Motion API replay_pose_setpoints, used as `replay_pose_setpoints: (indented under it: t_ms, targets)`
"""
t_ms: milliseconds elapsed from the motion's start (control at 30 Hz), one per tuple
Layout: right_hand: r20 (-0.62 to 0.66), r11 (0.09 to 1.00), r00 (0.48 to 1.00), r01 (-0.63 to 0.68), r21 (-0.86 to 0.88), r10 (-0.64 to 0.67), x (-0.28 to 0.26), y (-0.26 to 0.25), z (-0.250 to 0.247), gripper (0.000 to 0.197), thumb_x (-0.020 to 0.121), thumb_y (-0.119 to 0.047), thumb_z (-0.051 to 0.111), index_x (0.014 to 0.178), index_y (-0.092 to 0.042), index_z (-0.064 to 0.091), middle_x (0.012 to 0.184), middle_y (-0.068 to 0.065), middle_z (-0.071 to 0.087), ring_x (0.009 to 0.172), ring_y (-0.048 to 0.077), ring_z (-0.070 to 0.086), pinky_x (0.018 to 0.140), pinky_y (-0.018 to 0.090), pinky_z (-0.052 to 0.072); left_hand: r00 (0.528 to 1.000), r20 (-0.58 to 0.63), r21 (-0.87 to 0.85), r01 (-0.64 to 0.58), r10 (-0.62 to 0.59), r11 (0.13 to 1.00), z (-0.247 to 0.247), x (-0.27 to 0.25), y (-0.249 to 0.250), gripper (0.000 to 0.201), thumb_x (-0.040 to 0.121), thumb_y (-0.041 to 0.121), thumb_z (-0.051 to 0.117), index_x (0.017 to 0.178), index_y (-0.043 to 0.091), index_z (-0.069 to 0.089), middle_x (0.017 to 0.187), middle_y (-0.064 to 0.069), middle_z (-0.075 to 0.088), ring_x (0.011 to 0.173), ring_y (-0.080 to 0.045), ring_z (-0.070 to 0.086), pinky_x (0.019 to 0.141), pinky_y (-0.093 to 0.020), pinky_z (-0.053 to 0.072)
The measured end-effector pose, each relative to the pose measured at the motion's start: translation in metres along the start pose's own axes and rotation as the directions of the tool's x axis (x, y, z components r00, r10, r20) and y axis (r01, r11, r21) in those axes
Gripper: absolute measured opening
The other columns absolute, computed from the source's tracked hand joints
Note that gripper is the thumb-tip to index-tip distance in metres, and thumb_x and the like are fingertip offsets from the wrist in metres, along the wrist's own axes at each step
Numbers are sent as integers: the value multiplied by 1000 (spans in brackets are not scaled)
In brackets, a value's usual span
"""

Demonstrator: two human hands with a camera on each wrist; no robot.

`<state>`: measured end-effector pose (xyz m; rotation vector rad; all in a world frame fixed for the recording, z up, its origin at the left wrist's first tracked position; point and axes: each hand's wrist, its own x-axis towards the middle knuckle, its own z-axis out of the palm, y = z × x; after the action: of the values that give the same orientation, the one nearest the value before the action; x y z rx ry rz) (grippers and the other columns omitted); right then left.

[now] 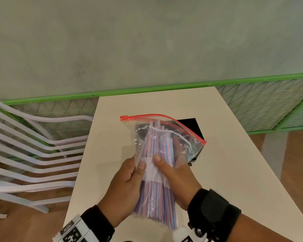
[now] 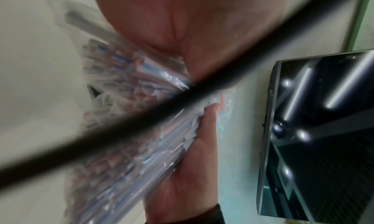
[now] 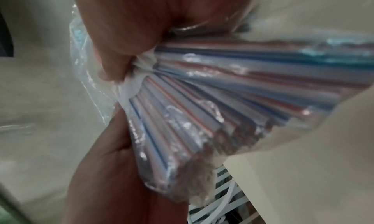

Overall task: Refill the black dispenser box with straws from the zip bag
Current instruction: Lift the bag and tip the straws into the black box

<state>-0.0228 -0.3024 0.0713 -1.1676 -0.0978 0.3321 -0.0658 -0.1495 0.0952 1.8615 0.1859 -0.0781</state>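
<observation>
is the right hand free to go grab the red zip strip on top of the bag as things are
Probably not yet: the right hand grips the zip bag round the straws, as does the left hand. Nothing blocks the red zip strip.

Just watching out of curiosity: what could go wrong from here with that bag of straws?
Both hands, left hand and right hand, hold the zip bag above the table. If its red zip strip opens abruptly, the striped straws might scatter. The black dispenser box lies partly hidden behind the bag, so pouring could miss it.
</observation>
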Motion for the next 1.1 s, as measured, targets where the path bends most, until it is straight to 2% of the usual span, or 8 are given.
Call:
replay_pose_setpoints:
  t_ms: [100, 233, 433, 533, 600, 700, 967, 1100]
  targets:
    - [10, 997, 998, 67, 24, -67, 2, -9, 10, 52, 101, -23, 55, 135, -54, 31, 109, -54, 58, 109, -21, 59, 89, 11, 52, 999, 22, -10, -40, 40, 999, -2, -4, 9, 26, 101, 43, 46, 124, 48, 58, 118, 14, 72, 111, -3, 66, 102, -41, 51]
    - [8, 1000, 1000, 17, 19, -17, -1, -12, 18, 63, 96, -19, 67, 133, -63, 40, 134, -11, 67, 123, 16, 64, 107, 51, 48, 993, 115, -34, -30, 34, 999, -2, -9, 22, 36, 96, 43, 55, 107, 77, 49, 121, 27, 67, 114, 7, 62, 97, -23, 49]
    - [-6, 994, 995, -96, 49, 97, -3, -15, 22, 53, 93, 9, 59, 129, -29, 57, 104, 10, 78, 94, 30, 75, 77, 39, 62, 991, 133, -117, -5, 21, 993, -1, -14, 19, 45, 96, 20, 62, 128, 49, 49, 118, 27, 70, 111, 5, 65, 96, -23, 50]
    - [-35, 987, 990, -131, 97, 135, -8, -10, 21, 57, 94, 10, 54, 117, -43, 53, 71, -4, 75, 70, 20, 73, 59, 27, 59, 988, 154, -150, 18, 6, 989, 2, -16, 20, 49, 92, 13, 68, 118, 52, 51, 116, 26, 71, 109, 3, 67, 89, -20, 52]
    - [-35, 960, 983, -168, 222, 180, -12, -11, 24, 45, 98, -21, 60, 137, -41, 50, 95, -1, 79, 83, 17, 78, 65, 28, 60, 982, 187, -165, 10, 21, 986, 2, -18, 19, 64, 86, 6, 74, 113, 59, 49, 116, 30, 70, 109, 5, 67, 85, -16, 54]
    - [63, 857, 942, -328, 397, 331, -18, -14, 28, 76, 88, -74, 35, 134, -20, 64, 125, 13, 72, 111, 28, 72, 94, 41, 56, 967, 250, -169, -11, 54, 986, 4, -23, 19, 93, 77, -7, 80, 113, 69, 41, 119, 34, 66, 114, 6, 64, 83, -9, 53]
    - [-83, 943, 964, -228, 242, 254, -10, -9, 21, 24, 96, -17, 55, 115, -10, 67, 99, 13, 76, 93, 29, 75, 78, 40, 60, 986, 167, -233, 45, -5, 971, -4, -18, 13, 110, 77, -8, 76, 148, 53, 19, 136, 15, 63, 122, -8, 63, 101, -35, 52]
    - [65, 920, 972, -236, 314, 227, -11, -18, 17, 70, 79, -55, 73, 134, -14, 61, 128, 20, 68, 117, 37, 67, 94, 48, 56, 983, 186, -176, 46, -13, 983, -5, -19, 11, 96, 73, 3, 81, 136, 57, 34, 127, 19, 67, 118, -6, 65, 103, -36, 50]
